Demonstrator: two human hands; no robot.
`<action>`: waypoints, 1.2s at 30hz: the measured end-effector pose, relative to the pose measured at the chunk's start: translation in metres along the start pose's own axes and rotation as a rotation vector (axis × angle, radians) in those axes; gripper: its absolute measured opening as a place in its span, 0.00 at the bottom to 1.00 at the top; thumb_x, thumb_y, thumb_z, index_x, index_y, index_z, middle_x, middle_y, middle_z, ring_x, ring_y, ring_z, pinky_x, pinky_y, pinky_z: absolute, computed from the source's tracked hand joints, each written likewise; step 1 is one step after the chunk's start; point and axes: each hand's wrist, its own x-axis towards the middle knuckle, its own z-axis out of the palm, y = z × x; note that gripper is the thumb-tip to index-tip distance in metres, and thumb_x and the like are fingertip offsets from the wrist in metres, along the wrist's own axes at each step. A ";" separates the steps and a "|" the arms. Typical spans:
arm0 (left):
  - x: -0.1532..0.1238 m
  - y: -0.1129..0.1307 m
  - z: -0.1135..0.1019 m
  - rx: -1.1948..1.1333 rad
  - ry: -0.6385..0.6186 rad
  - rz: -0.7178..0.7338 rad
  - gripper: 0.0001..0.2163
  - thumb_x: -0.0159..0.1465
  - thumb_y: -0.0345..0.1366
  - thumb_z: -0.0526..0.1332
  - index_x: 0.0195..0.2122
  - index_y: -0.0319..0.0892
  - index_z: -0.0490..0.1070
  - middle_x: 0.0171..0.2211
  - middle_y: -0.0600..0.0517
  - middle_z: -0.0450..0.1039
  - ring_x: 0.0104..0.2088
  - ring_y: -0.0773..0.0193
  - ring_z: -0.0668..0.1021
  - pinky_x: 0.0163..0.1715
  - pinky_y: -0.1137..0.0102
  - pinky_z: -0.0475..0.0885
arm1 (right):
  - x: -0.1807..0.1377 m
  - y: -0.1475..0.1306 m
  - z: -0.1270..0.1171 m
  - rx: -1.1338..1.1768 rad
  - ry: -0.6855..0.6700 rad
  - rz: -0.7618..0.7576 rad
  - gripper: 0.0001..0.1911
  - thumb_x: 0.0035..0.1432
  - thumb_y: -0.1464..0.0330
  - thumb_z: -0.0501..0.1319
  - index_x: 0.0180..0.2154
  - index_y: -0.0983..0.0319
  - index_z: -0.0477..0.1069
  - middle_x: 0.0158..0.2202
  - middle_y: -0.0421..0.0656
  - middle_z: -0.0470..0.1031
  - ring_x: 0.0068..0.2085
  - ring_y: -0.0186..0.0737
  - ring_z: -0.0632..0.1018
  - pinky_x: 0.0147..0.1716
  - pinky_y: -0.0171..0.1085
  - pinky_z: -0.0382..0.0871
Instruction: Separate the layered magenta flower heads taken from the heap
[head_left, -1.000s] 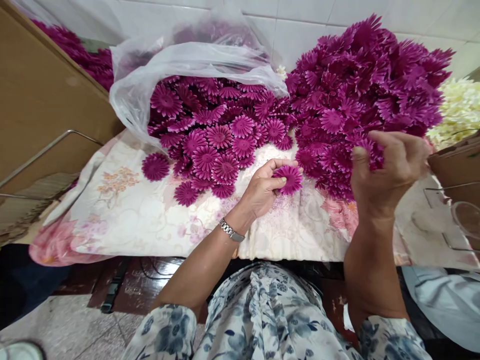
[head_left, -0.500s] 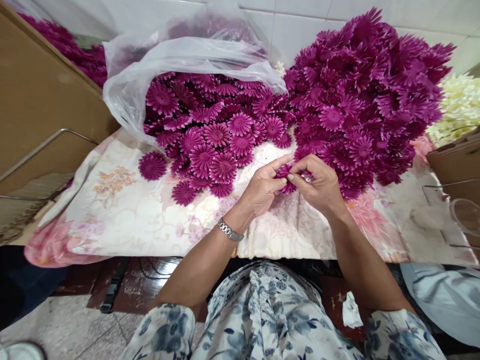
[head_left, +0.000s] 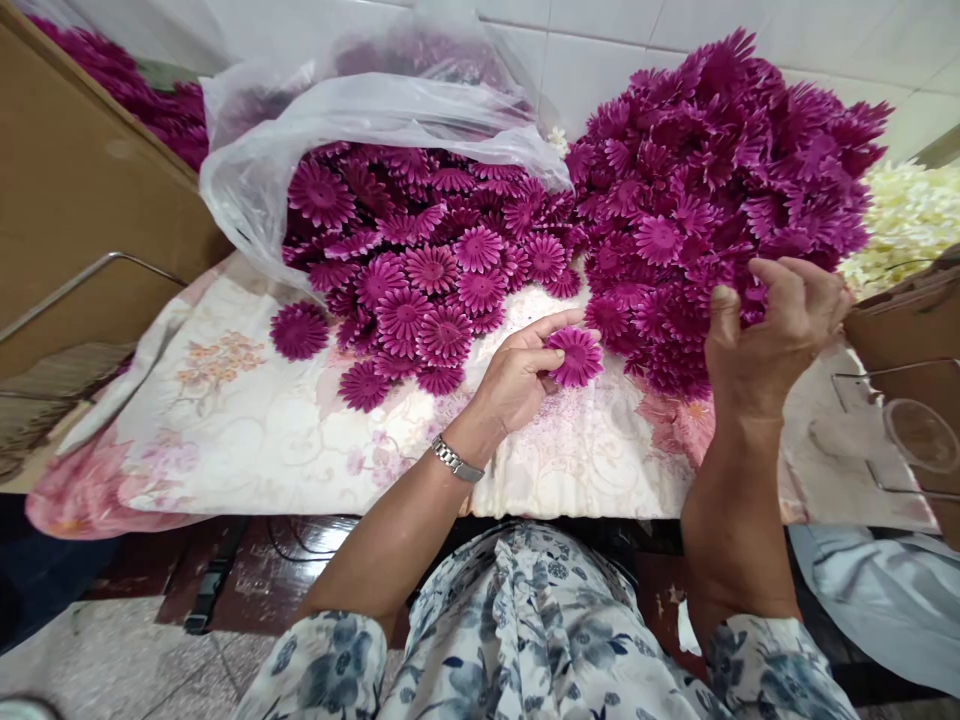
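Observation:
My left hand [head_left: 521,375] pinches a single purple artificial flower [head_left: 576,357] by its edge, its face turned up toward me. My right hand [head_left: 780,320] is raised at the right, in front of a tall heap of purple flower heads [head_left: 712,200]. Its thumb and bent fingers are apart, and I see nothing between them. Left of centre, more flower heads [head_left: 405,320] spill from a clear plastic bag [head_left: 247,190]. One loose flower head [head_left: 298,330] lies on the floral tablecloth [head_left: 285,440] at their left.
Cardboard boxes with wire racks stand at the left [head_left: 97,180] and right [head_left: 915,350]. Cream-coloured flowers [head_left: 900,220] are piled behind the right box. A clear plastic cup [head_left: 921,435] sits near it. White tiles [head_left: 592,60] line the back wall.
My right hand has left the flower and moved right and up to the tall heap, its fingers parting. My left hand stays near the middle, still holding the flower.

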 end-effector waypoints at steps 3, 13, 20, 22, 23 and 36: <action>0.002 -0.001 0.000 -0.014 0.027 0.017 0.23 0.46 0.22 0.57 0.45 0.39 0.71 0.32 0.51 0.77 0.28 0.70 0.75 0.31 0.73 0.66 | -0.012 -0.030 0.009 0.292 -0.192 -0.221 0.09 0.53 0.63 0.63 0.37 0.59 0.72 0.34 0.44 0.75 0.39 0.44 0.73 0.40 0.44 0.66; 0.003 -0.005 0.001 0.025 0.026 0.051 0.18 0.46 0.24 0.60 0.39 0.39 0.75 0.29 0.53 0.75 0.27 0.73 0.72 0.34 0.74 0.64 | -0.033 -0.062 0.031 0.481 -0.407 -0.286 0.05 0.58 0.69 0.57 0.29 0.59 0.68 0.26 0.41 0.71 0.31 0.38 0.71 0.32 0.39 0.66; 0.005 -0.007 0.000 0.018 0.030 0.071 0.15 0.47 0.24 0.60 0.36 0.38 0.77 0.29 0.51 0.77 0.28 0.70 0.73 0.34 0.72 0.66 | -0.032 -0.062 0.026 0.479 -0.362 -0.306 0.07 0.59 0.72 0.54 0.30 0.62 0.69 0.26 0.44 0.71 0.31 0.37 0.71 0.32 0.37 0.67; 0.005 -0.006 0.000 0.017 0.040 0.069 0.15 0.47 0.24 0.59 0.36 0.37 0.77 0.29 0.51 0.77 0.27 0.70 0.73 0.34 0.72 0.66 | -0.032 -0.063 0.025 0.481 -0.351 -0.290 0.07 0.59 0.72 0.54 0.30 0.62 0.69 0.26 0.44 0.71 0.30 0.37 0.71 0.31 0.36 0.67; 0.004 -0.006 0.000 0.019 0.050 0.070 0.15 0.47 0.24 0.59 0.36 0.37 0.78 0.28 0.51 0.77 0.27 0.70 0.73 0.33 0.73 0.66 | -0.032 -0.064 0.024 0.481 -0.341 -0.281 0.07 0.59 0.72 0.54 0.30 0.62 0.69 0.26 0.44 0.72 0.30 0.37 0.71 0.31 0.36 0.67; 0.002 0.001 0.001 -0.014 0.129 0.040 0.18 0.46 0.23 0.57 0.39 0.37 0.74 0.28 0.51 0.77 0.26 0.68 0.76 0.32 0.70 0.69 | 0.003 0.006 0.000 -0.050 -0.051 -0.035 0.16 0.55 0.62 0.61 0.45 0.60 0.72 0.43 0.52 0.73 0.46 0.51 0.71 0.46 0.50 0.60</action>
